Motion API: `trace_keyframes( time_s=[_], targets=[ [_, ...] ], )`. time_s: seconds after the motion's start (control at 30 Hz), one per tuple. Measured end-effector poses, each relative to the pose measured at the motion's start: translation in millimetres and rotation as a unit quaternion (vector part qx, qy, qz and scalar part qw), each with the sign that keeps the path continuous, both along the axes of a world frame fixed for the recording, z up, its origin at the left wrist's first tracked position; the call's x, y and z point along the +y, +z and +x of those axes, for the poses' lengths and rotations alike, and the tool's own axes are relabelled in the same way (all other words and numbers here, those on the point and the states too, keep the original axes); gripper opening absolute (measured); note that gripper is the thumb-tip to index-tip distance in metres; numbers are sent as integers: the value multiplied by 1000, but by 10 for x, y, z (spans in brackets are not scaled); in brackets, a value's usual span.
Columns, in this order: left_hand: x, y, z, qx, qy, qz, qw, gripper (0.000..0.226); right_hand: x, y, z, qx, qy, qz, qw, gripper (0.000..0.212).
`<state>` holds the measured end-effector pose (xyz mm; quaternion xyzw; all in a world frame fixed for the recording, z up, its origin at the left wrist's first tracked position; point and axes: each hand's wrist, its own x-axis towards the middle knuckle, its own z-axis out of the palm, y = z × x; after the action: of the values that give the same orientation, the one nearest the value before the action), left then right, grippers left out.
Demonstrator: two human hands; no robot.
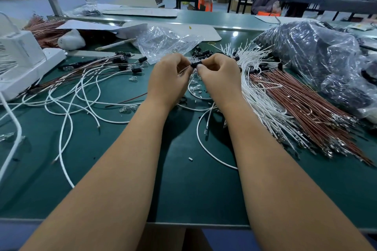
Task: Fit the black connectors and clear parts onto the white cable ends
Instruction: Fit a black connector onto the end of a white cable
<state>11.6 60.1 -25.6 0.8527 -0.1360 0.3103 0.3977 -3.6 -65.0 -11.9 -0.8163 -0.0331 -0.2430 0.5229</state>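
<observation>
1. Black connector [196,65] is pinched at its right end by right hand [219,75], raised above the worktop [183,189].
2. Left hand [168,77], left of the connector, fingers curled on a thin wire end, feeding it in.
3. Advice: keep wire and connector in line; push straight, gently.
4. White cable bundle [255,87] lies right of the connector.
</observation>
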Motion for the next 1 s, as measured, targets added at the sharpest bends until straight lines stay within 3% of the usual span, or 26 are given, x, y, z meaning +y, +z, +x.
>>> trace_keyframes(
  time_s=[0.2,0.57,0.7,1.0],
  targets=[
    [-13,-19,25,25,-21,19,999,11,-7,-12,40,10,2,11,1000,20],
    [-39,-13,21,88,-69,-1,994,17,-28,-13,66,15,7,19,1000,18],
    [-28,-3,-24,57,-26,1,998,11,4,-9,46,39,70,43,996,5],
    [-8,-9,-32,-4,92,142,986,18,65,-39,58,46,74,-39,995,11]
  ],
)
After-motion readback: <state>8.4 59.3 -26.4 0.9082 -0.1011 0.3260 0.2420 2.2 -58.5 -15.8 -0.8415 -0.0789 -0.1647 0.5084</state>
